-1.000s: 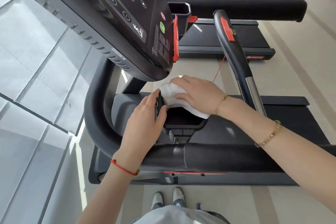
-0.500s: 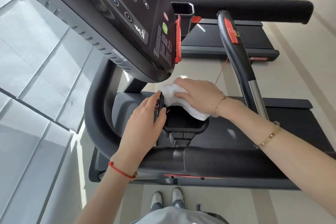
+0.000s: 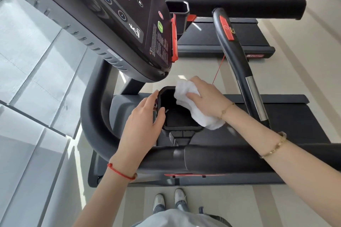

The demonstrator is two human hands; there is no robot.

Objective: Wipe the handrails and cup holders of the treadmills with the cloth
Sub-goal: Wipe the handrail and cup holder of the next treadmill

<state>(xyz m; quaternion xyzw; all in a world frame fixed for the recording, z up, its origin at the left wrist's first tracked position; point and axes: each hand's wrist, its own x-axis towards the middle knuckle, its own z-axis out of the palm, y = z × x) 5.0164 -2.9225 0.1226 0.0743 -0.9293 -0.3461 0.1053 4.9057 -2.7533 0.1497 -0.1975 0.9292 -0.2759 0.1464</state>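
A black cup holder (image 3: 181, 127) hangs beside the treadmill console, just above the thick black handrail (image 3: 212, 156) that runs across in front of me. My left hand (image 3: 144, 118) grips the holder's left rim, thumb over the inner edge. My right hand (image 3: 204, 96) presses a white cloth (image 3: 195, 110) against the holder's right rim; the cloth drapes over that side and hides it. The holder's dark inside is partly open to view.
The black console (image 3: 129, 14) overhangs at upper left, with a second cup holder (image 3: 178, 8) on its far side. A curved grip bar (image 3: 234, 55) with a red tab rises at right. Another treadmill (image 3: 230, 42) stands beyond. Grey wall panels (image 3: 27, 79) close the left side.
My right hand has slid the cloth from the holder's far left corner over to its right rim, uncovering more of the inside. My left hand stays on the left rim.
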